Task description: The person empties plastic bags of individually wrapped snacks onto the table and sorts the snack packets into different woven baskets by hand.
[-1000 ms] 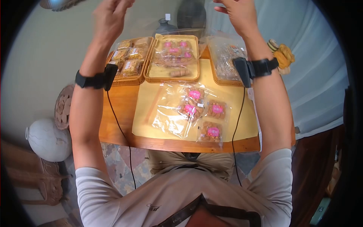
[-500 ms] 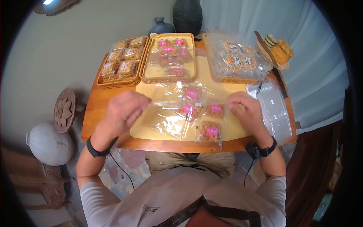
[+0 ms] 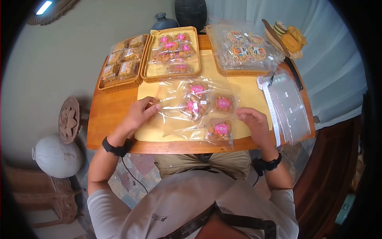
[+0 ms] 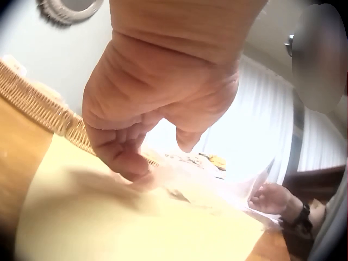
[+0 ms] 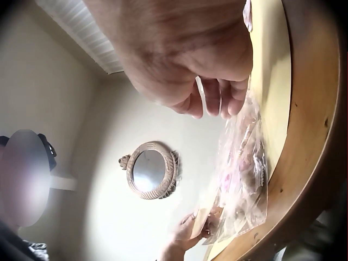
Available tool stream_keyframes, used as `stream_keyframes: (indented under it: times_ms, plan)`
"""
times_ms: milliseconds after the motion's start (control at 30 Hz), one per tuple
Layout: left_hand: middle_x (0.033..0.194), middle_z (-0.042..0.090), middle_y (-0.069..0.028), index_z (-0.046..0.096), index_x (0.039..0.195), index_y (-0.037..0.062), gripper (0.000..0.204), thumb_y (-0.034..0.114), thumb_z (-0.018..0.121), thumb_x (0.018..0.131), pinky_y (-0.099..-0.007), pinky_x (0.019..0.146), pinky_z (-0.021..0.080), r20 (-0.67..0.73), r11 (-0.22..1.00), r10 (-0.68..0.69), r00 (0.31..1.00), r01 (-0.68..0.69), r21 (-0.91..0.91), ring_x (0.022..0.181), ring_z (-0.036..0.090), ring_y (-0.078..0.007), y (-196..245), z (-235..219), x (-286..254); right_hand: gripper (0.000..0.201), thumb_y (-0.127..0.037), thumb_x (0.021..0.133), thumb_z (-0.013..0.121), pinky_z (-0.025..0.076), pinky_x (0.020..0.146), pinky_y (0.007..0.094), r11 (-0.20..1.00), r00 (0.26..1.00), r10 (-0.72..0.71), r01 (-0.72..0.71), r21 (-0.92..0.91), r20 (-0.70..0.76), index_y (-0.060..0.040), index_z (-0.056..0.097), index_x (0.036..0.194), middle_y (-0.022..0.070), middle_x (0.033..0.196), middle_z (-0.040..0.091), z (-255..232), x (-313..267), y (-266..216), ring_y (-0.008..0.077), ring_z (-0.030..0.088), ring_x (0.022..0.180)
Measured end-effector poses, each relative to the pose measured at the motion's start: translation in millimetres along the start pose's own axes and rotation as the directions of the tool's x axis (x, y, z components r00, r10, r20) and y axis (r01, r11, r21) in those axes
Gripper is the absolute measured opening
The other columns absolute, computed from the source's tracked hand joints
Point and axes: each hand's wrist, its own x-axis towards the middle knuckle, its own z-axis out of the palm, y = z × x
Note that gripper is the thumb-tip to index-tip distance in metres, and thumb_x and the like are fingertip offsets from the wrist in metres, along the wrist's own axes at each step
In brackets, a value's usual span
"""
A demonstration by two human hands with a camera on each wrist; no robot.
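Observation:
A large clear plastic bag [image 3: 179,119] lies on the yellow mat [image 3: 254,95], with several pink-labelled snack packets [image 3: 191,106] in and around it. My left hand [image 3: 153,107] pinches the bag's left edge with curled fingers; the left wrist view shows this hand [image 4: 147,174] pressed down on the mat against the plastic. My right hand [image 3: 242,115] is curled at the bag's right edge beside a packet [image 3: 219,130]. In the right wrist view its fingertips [image 5: 217,106] meet the plastic [image 5: 242,179].
Three wicker trays of packed snacks stand along the back: left [image 3: 119,85], middle [image 3: 171,77], right [image 3: 238,73]. A stack of empty clear bags [image 3: 290,107] lies at the table's right end. Dark vases [image 3: 191,12] stand behind. The wooden table edge [image 3: 179,148] is close to my body.
A second ago both hands were raised over the trays. They came down to the clear bag, and it now lies flatter on the mat with the hands at its two sides.

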Motion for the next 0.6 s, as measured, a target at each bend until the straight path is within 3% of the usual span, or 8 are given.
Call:
stream_keyframes:
  times_ms: [33, 133, 267, 367, 400, 433, 500, 600]
  plan:
    - [0.081, 0.067, -0.001, 0.067, 0.099, 0.0028, 0.034, 0.037, 0.064, 0.1, -0.0242, 0.06, 0.045, 0.063, 0.972, -0.073, 0.995, 0.085, -0.218, 0.068, 0.059, -0.0079, -5.3, -1.1, 6.2, 0.019, -0.004, 0.101, 0.06, 0.051, 0.092, 0.0269, 0.998, 0.999, -0.042, 0.043, 0.046, -0.023, 0.0031, 0.067, 0.116, 0.0063, 0.112, 0.069, 4.1, -3.0, -2.2, 0.0117, 0.063, 0.103]
    - [0.078, 0.065, 0.0008, 0.068, 0.098, 0.0046, 0.032, 0.036, 0.063, 0.102, -0.0219, 0.058, 0.042, 0.15, 0.902, -0.191, 0.97, 0.234, -0.362, 0.065, 0.054, -0.0054, -11.7, -4.5, 18.4, 0.018, -0.002, 0.101, 0.06, 0.05, 0.091, 0.0256, 0.988, 0.994, -0.107, 0.109, 0.108, -0.029, 0.0025, 0.067, 0.116, 0.005, 0.109, 0.07, 9.1, -9.6, -1.8, 0.0109, 0.064, 0.101]
    - [0.076, 0.066, 0.0001, 0.071, 0.1, 0.0053, 0.024, 0.029, 0.065, 0.101, -0.0229, 0.059, 0.041, 0.19, 0.879, -0.186, 0.964, 0.25, -0.405, 0.064, 0.057, -0.0068, -7.9, -0.2, 26.2, 0.018, 0.003, 0.099, 0.059, 0.05, 0.09, 0.0259, 0.988, 0.991, -0.115, 0.106, 0.113, 0.069, 0.0014, 0.068, 0.114, 0.0059, 0.111, 0.069, 11.8, -18.3, 0.7, 0.012, 0.064, 0.104]
    - [0.076, 0.066, 0.0, 0.072, 0.098, 0.0028, 0.023, 0.023, 0.063, 0.102, -0.0235, 0.06, 0.043, 0.151, 0.933, -0.042, 0.988, 0.093, -0.349, 0.066, 0.058, -0.0068, -19.7, 3.8, 33.0, 0.021, 0.008, 0.097, 0.057, 0.05, 0.092, 0.0268, 0.984, 0.974, -0.166, 0.154, 0.091, 0.155, 0.0007, 0.068, 0.113, 0.0084, 0.113, 0.068, 13.5, -21.0, -4.2, 0.0133, 0.064, 0.106]
    - [0.077, 0.066, 0.0003, 0.073, 0.098, 0.0013, 0.023, 0.022, 0.063, 0.102, -0.0233, 0.06, 0.044, -0.015, 0.988, 0.131, 0.991, -0.132, -0.081, 0.066, 0.057, -0.0067, -19.4, 4.2, 32.9, 0.021, 0.008, 0.097, 0.057, 0.05, 0.092, 0.0268, 0.984, 0.974, -0.167, 0.154, 0.091, 0.153, 0.0007, 0.068, 0.113, 0.0084, 0.113, 0.068, 13.0, -21.6, -6.2, 0.0133, 0.064, 0.106]
    - [0.077, 0.066, 0.0006, 0.073, 0.098, -0.0002, 0.023, 0.02, 0.062, 0.102, -0.0231, 0.061, 0.044, -0.125, 0.926, 0.337, 0.933, -0.305, 0.222, 0.066, 0.057, -0.0065, -15.5, 4.3, 31.8, 0.021, 0.004, 0.097, 0.057, 0.05, 0.093, 0.0283, 0.981, 0.964, -0.186, 0.172, 0.091, 0.188, 0.0006, 0.067, 0.116, 0.0097, 0.115, 0.067, 12.5, -22.1, -8.2, 0.0145, 0.063, 0.108]
    - [0.076, 0.064, 0.0015, 0.073, 0.098, 0.0003, 0.023, 0.02, 0.061, 0.103, -0.0226, 0.06, 0.043, -0.127, 0.959, 0.28, 0.951, -0.271, 0.083, 0.066, 0.055, -0.0058, -5.1, 1.0, 25.5, 0.022, 0.0, 0.098, 0.057, 0.05, 0.095, 0.0297, 0.977, 0.954, -0.206, 0.19, 0.093, 0.22, 0.0005, 0.065, 0.119, 0.0111, 0.118, 0.066, 12.0, -21.7, -12.6, 0.0157, 0.063, 0.11]
    - [0.076, 0.064, 0.0016, 0.073, 0.101, -0.0001, 0.024, 0.021, 0.061, 0.103, -0.0219, 0.061, 0.043, -0.089, 0.965, 0.173, 0.981, -0.186, -0.182, 0.066, 0.055, -0.0058, 8.0, -9.1, 13.6, 0.033, -0.013, 0.1, 0.057, 0.05, 0.098, 0.0348, 0.955, 0.998, -0.027, 0.009, 0.298, 0.058, 0.0005, 0.058, 0.13, 0.0121, 0.123, 0.064, 9.0, -10.2, -20.2, 0.0199, 0.062, 0.116]
